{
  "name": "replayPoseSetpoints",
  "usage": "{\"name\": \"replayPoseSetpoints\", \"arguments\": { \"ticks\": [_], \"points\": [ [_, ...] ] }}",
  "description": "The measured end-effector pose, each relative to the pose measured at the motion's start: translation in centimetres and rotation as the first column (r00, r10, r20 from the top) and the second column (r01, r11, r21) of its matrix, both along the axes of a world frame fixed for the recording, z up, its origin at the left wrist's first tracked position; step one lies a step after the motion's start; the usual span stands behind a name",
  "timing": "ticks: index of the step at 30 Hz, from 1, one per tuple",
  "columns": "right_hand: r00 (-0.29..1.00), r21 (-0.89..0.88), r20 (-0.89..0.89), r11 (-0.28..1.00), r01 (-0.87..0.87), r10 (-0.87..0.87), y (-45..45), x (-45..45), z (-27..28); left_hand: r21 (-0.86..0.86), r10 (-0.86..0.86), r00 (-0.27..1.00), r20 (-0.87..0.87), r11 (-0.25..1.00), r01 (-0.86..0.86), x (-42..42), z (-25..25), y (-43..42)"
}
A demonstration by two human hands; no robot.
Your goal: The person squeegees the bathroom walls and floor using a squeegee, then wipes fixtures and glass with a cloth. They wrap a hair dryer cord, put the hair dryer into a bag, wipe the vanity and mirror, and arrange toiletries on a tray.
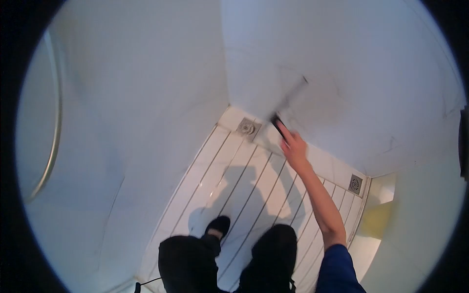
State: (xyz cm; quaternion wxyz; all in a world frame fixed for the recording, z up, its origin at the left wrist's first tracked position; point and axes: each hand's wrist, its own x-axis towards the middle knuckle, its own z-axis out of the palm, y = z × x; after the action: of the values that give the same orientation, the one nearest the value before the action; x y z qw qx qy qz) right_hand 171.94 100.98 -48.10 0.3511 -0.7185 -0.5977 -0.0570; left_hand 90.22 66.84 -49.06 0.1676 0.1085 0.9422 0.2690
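Observation:
My right hand (295, 148) is closed around the black handle of a squeegee (289, 99), the arm stretched forward from a dark blue sleeve. The squeegee's long blade is blurred and lies slantwise against or just in front of the pale marbled wall (351, 93), low down near the floor; whether it touches, I cannot tell. My left hand is outside the picture.
Below is a white grooved floor (234, 171) with a square metal drain (248, 128) in the corner and a second drain (355, 184) at right. A hose (57, 107) curves along the left wall. My dark shoe (219, 225) stands on the floor. Something yellow (378, 219) shows at right.

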Motion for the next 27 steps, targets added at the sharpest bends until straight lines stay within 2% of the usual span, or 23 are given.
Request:
{"name": "replayPoseSetpoints", "arguments": {
  "ticks": [2,4,5,6,7,8,9,10,11,12,13,14,15,16,18,19,20,21,22,23,25,26,27],
  "points": [
    [0.996,0.108,0.094,0.994,-0.004,-0.006,9.9,-0.7,4.8,-0.034,-0.286,0.924,0.253,0.952,0.304,7.6,-4.0,8.6],
    [0.965,0.092,0.233,0.991,0.101,-0.120,16.9,-0.1,7.9,0.156,-0.547,0.771,0.327,0.835,0.527,15.2,-2.1,17.9],
    [0.979,0.109,0.194,0.993,0.046,-0.067,16.8,1.1,8.3,0.327,-0.649,0.699,0.300,0.758,0.564,20.0,1.7,22.6],
    [0.986,0.117,0.164,0.993,-0.013,-0.006,15.3,2.7,7.7,0.528,-0.734,0.599,0.320,0.663,0.531,26.8,8.1,27.0],
    [0.999,0.022,0.020,0.999,0.040,-0.040,11.6,3.7,5.9,0.700,-0.801,0.565,0.197,0.519,0.491,33.7,14.3,29.6],
    [0.980,-0.110,-0.082,0.979,0.173,-0.183,7.4,5.6,1.6,0.727,-0.849,0.523,0.075,0.406,0.554,39.0,20.1,30.6],
    [0.941,-0.112,-0.170,0.955,0.275,-0.291,2.3,7.3,-2.8,0.782,-0.955,0.283,-0.089,0.109,0.613,40.5,21.5,30.9],
    [0.798,-0.295,-0.221,0.819,0.493,-0.560,-2.3,8.2,-5.6,0.873,-0.998,0.052,0.021,0.043,0.485,42.1,20.8,29.9],
    [0.616,-0.297,-0.451,0.760,0.578,-0.645,-6.7,9.3,-7.8,0.889,-0.990,-0.082,0.116,0.067,0.454,44.4,20.3,29.1],
    [0.802,0.094,-0.177,0.802,0.590,-0.570,-10.6,8.5,-6.7,0.894,-0.955,-0.209,0.211,0.102,0.437,47.3,21.0,28.6],
    [0.808,0.146,-0.251,0.804,0.576,-0.533,-11.5,9.4,-5.5,0.651,-0.907,-0.419,-0.043,-0.344,0.677,47.4,23.7,28.9],
    [0.814,0.215,-0.323,0.800,0.561,-0.484,-10.5,9.1,-0.5,0.546,-0.728,-0.398,-0.559,-0.684,0.484,48.4,21.0,29.6],
    [0.802,0.265,-0.408,0.784,0.562,-0.437,-10.0,7.0,3.2,0.509,-0.710,-0.358,-0.607,-0.693,0.511,48.2,20.0,28.8],
    [0.869,0.468,-0.396,0.748,0.470,-0.298,-6.0,7.6,7.7,0.498,-0.731,-0.420,-0.538,-0.678,0.541,49.0,19.7,29.0],
    [0.913,0.691,-0.403,0.636,0.343,-0.054,1.9,7.5,19.5,0.473,-0.768,-0.507,-0.390,-0.640,0.605,50.2,20.1,29.4],
    [0.913,0.712,-0.407,0.619,0.332,-0.021,4.6,5.5,26.1,0.473,-0.737,-0.574,-0.358,-0.673,0.569,50.8,20.0,29.7],
    [0.915,0.728,-0.402,0.607,0.317,0.004,7.8,5.7,30.2,0.488,-0.724,-0.576,-0.380,-0.686,0.540,51.4,19.8,29.6],
    [0.949,0.802,-0.316,0.535,0.267,0.000,11.1,5.5,33.2,0.496,-0.707,-0.572,-0.416,-0.704,0.508,51.9,19.5,29.7],
    [0.957,0.793,-0.279,0.542,0.280,-0.086,13.7,4.8,35.3,0.502,-0.690,-0.568,-0.449,-0.720,0.479,52.1,18.9,29.5],
    [0.966,0.820,-0.207,0.511,0.257,-0.155,16.2,4.0,36.0,0.434,-0.642,-0.624,-0.445,-0.764,0.477,52.2,16.7,29.0],
    [0.986,0.853,-0.158,0.497,0.159,-0.045,20.3,2.8,31.3,0.382,-0.581,-0.733,-0.353,-0.805,0.454,52.3,16.0,29.1],
    [0.991,0.770,-0.116,0.625,0.127,-0.060,20.6,2.3,26.5,0.361,-0.549,-0.779,-0.304,-0.823,0.439,52.4,16.0,29.4],
    [0.978,0.477,-0.185,0.861,0.176,-0.097,18.6,1.5,21.4,0.336,-0.535,-0.829,-0.160,-0.819,0.464,52.2,15.7,29.4]
  ]
}}
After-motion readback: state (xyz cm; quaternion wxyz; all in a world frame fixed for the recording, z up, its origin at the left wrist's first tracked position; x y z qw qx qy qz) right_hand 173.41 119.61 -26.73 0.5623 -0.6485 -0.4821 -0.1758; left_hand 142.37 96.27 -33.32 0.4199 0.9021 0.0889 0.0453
